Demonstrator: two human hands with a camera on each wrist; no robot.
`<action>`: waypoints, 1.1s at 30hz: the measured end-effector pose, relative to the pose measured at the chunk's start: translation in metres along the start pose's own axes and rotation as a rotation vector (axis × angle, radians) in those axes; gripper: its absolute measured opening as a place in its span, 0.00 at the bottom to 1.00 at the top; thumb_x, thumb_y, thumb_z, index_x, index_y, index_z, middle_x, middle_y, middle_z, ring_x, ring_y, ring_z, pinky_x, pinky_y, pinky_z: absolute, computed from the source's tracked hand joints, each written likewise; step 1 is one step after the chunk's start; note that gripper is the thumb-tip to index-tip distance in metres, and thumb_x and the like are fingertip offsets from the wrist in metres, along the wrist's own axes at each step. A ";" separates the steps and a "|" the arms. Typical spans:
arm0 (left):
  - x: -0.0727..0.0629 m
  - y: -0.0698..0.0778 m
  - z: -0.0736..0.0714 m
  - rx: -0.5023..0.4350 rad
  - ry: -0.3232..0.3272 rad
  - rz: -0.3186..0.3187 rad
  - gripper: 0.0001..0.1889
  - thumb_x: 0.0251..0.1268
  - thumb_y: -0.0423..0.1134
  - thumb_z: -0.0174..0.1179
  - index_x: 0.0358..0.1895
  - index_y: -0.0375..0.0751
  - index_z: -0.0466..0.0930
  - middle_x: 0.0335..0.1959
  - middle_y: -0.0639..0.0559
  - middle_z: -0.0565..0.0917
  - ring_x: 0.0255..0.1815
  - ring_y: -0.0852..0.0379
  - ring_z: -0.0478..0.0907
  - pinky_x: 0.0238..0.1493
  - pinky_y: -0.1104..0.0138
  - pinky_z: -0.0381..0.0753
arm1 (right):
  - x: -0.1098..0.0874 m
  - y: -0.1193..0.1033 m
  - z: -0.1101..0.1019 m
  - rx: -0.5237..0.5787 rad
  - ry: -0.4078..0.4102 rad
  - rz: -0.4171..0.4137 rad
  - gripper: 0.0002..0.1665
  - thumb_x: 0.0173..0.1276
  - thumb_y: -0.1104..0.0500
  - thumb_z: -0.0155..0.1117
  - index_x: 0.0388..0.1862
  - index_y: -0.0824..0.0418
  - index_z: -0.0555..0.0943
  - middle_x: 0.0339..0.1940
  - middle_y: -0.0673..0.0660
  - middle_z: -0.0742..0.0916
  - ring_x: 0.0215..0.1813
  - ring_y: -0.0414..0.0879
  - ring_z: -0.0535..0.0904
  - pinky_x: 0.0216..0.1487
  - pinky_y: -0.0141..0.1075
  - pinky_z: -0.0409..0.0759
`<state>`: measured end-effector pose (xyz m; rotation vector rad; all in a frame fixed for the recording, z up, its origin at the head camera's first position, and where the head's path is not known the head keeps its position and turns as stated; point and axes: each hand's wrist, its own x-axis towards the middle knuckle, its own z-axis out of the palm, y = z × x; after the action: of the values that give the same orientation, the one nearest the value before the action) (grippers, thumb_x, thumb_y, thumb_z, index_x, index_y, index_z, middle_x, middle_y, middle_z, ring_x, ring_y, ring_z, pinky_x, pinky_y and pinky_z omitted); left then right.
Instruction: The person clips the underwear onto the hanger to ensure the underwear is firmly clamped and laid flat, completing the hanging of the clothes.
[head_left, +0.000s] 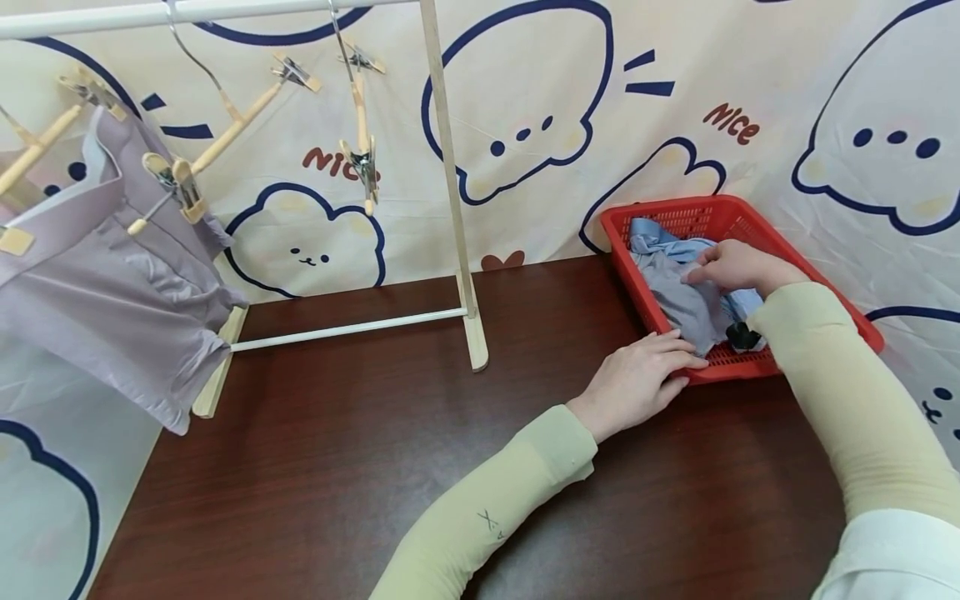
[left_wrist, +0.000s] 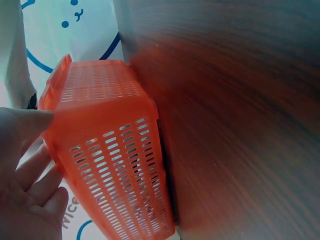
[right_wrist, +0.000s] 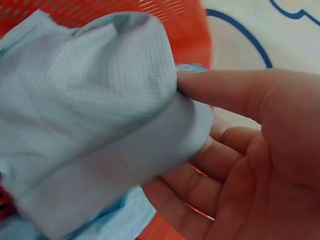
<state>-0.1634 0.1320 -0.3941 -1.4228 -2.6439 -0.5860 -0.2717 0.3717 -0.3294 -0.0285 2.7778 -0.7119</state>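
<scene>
Grey cloth (head_left: 681, 310), apparently being picked, needed lifting: right hand (head_left: 738, 268) pinched it; left hand (head_left: 633, 381) rested on basket (head_left: 750, 367) at table's (head_left: 337, 425) far edge.

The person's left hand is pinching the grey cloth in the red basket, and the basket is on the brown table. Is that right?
Almost! The right hand is the one pinching the grey cloth; the right wrist view shows it. The left hand rests at the rim of the red basket, which is indeed on the brown table.
</scene>
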 end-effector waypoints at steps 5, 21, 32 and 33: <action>0.000 0.001 0.000 0.014 0.005 0.006 0.20 0.75 0.47 0.60 0.68 0.59 0.79 0.69 0.61 0.75 0.76 0.65 0.58 0.71 0.75 0.51 | -0.008 -0.009 -0.011 0.022 0.043 -0.004 0.37 0.75 0.44 0.61 0.64 0.75 0.74 0.61 0.78 0.75 0.59 0.70 0.68 0.56 0.65 0.70; -0.004 -0.004 0.000 -0.010 0.007 0.016 0.23 0.75 0.49 0.60 0.71 0.58 0.76 0.72 0.61 0.72 0.76 0.66 0.57 0.71 0.76 0.46 | -0.025 -0.045 -0.026 0.141 0.145 -0.073 0.35 0.74 0.39 0.61 0.63 0.68 0.81 0.58 0.68 0.79 0.55 0.57 0.68 0.47 0.48 0.70; -0.022 -0.049 -0.028 -0.256 0.378 -0.070 0.21 0.75 0.45 0.60 0.68 0.46 0.77 0.66 0.53 0.76 0.67 0.65 0.69 0.66 0.78 0.60 | -0.044 -0.077 -0.033 0.141 0.205 -0.173 0.29 0.75 0.42 0.62 0.58 0.65 0.84 0.50 0.60 0.84 0.46 0.51 0.70 0.38 0.38 0.71; -0.023 -0.053 -0.030 -0.268 0.393 -0.087 0.21 0.75 0.45 0.60 0.68 0.46 0.76 0.66 0.53 0.76 0.67 0.65 0.69 0.66 0.78 0.60 | -0.047 -0.080 -0.033 0.141 0.208 -0.182 0.29 0.75 0.42 0.62 0.59 0.64 0.84 0.49 0.59 0.84 0.46 0.51 0.71 0.37 0.37 0.71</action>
<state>-0.1965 0.0766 -0.3874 -1.1058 -2.3858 -1.1356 -0.2394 0.3210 -0.2515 -0.1926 2.9401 -1.0081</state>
